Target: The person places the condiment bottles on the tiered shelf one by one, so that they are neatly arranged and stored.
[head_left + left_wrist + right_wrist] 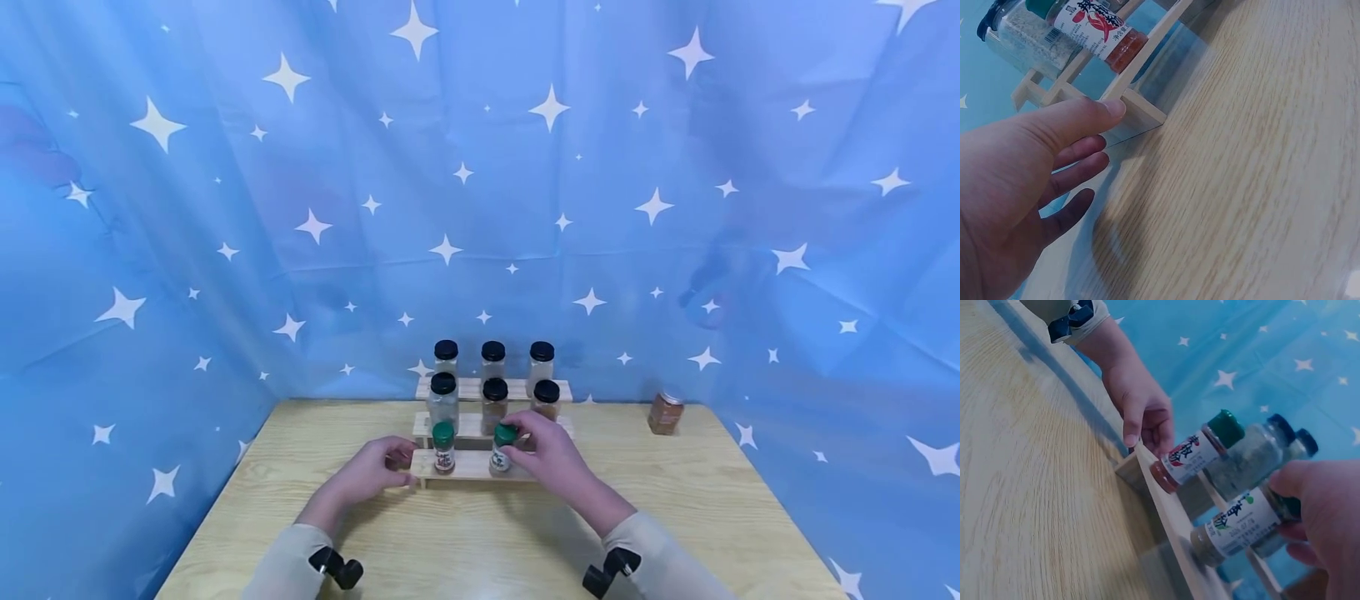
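A tiered wooden rack (pixel 472 467) stands on the table with spice jars on its steps. My right hand (pixel 551 454) pinches a small jar by its green cap (pixel 505 433); the jar's labelled body (pixel 1238 525) is upright at the front step. My left hand (pixel 375 467) holds the left end of that step, its thumb (pixel 1107 109) against the wood and the other fingers loosely curved beside it. Just right of the left hand, another green-capped jar (pixel 444 450) with red powder stands on the front step.
Black-capped jars fill the middle step (pixel 443 400) and top step (pixel 492 358) behind. A square jar of reddish-brown contents (pixel 666 414) stands at the table's back right. A blue star-patterned curtain (pixel 480 208) hangs close behind the table (pixel 315 433).
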`<state>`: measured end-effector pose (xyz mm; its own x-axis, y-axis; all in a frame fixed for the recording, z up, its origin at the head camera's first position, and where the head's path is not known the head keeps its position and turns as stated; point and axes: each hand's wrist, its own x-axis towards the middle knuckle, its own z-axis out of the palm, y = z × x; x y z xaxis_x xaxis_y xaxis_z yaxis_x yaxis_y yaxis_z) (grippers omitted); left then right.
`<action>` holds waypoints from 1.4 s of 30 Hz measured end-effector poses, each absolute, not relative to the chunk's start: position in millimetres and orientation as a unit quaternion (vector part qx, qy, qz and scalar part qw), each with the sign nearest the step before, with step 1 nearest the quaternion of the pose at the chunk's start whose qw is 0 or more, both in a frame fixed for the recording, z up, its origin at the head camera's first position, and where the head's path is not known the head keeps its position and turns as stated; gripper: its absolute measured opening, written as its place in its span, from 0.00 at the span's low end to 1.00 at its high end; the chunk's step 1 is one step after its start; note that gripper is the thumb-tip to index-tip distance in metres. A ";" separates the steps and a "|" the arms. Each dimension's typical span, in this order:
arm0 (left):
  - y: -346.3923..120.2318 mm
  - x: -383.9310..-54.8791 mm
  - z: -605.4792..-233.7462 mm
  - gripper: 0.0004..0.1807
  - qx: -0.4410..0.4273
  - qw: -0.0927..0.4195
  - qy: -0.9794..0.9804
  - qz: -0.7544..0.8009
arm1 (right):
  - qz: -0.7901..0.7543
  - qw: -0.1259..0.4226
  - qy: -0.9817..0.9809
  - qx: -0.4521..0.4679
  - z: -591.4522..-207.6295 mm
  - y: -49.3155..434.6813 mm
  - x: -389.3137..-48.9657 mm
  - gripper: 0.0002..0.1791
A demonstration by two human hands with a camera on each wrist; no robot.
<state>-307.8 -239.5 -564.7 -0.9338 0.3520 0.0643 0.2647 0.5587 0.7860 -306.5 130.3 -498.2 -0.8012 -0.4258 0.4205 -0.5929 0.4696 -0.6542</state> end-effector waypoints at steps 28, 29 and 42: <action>-235.4 -308.9 -561.3 0.29 0.165 0.050 0.881 0.442 | 0.414 0.146 -0.858 0.267 -514.0 119.7 -306.0 0.26; -235.6 -309.0 -561.3 0.29 0.166 0.048 0.880 0.442 | 0.415 0.149 -0.857 0.267 -514.9 119.4 -306.0 0.27; -238.5 -310.2 -565.2 0.29 0.164 0.052 0.882 0.439 | 0.449 0.152 -0.849 0.236 -516.2 127.5 -296.8 0.33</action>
